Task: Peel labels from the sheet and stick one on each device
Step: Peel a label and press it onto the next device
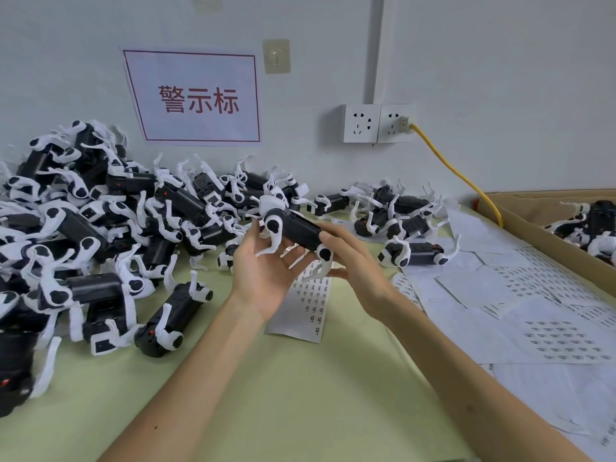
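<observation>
Mid-frame, our left hand (266, 271) lies spread, palm up, under a black-and-white device (300, 230); our right hand (353, 258) pinches its right end above the label sheet (310, 308).

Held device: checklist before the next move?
1. Device supported: ok, lies on open left hand; right hand pinches its rear end.
2. Label sheet reachable: ok, on the table under the hands.
3. Labels left on sheet: ok, printed rows show.
4. Label already on this device: cannot tell.
5. Hand free to peel: not ok, both on device.
</observation>
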